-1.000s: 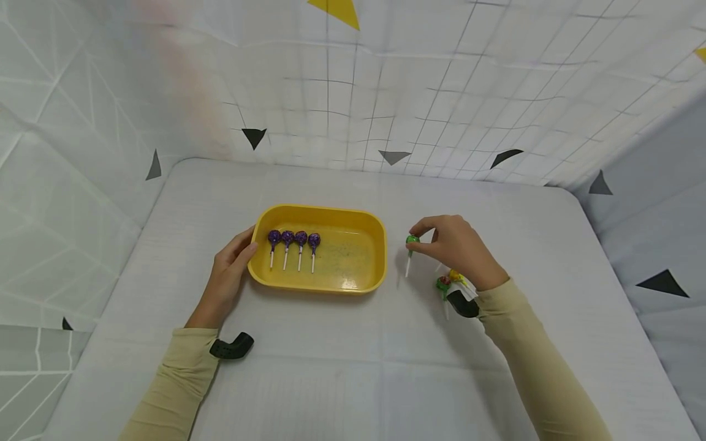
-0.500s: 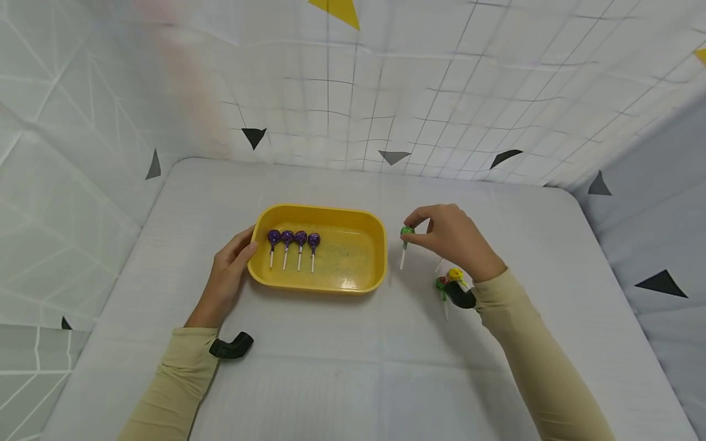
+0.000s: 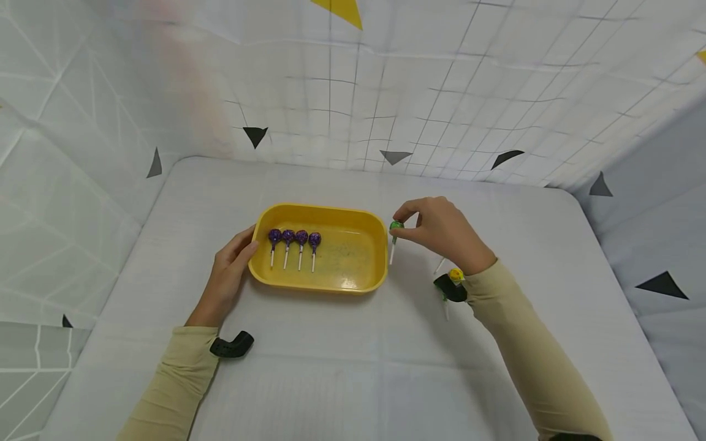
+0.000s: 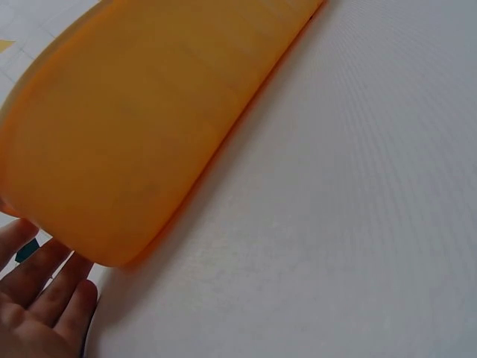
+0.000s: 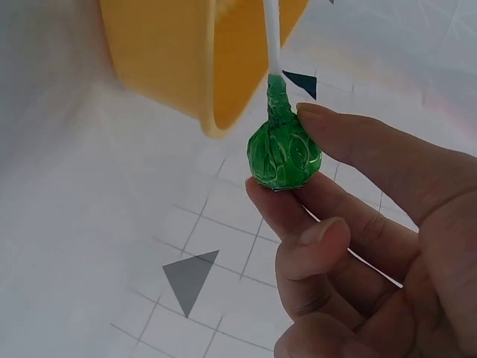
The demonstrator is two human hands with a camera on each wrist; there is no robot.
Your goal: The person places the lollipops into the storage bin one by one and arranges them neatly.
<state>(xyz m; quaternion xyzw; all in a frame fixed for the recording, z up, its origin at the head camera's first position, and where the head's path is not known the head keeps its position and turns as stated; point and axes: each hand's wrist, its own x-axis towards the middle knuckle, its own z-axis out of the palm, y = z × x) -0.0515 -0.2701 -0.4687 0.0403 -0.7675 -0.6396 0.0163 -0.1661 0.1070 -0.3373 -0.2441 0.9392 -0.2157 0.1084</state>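
Observation:
My left hand touches the left end of the yellow tray; in the left wrist view its fingers lie against the tray's outer wall. Inside the tray, toward its left, several purple-wrapped lollipops lie in a row, sticks toward me. Just past the tray's right rim, my right hand pinches a green lollipop by its wrapped head between thumb and fingertips. Its white stick points down toward the table.
Under the right wrist lie more lollipops: a yellow-wrapped one and others partly hidden by the black wrist strap. A white cloth covers the table, with patterned curtains behind and at the sides.
My right hand has moved left and away from me, bringing the green lollipop close to the tray's right rim. The left hand, tray and purple lollipops stay as they were.

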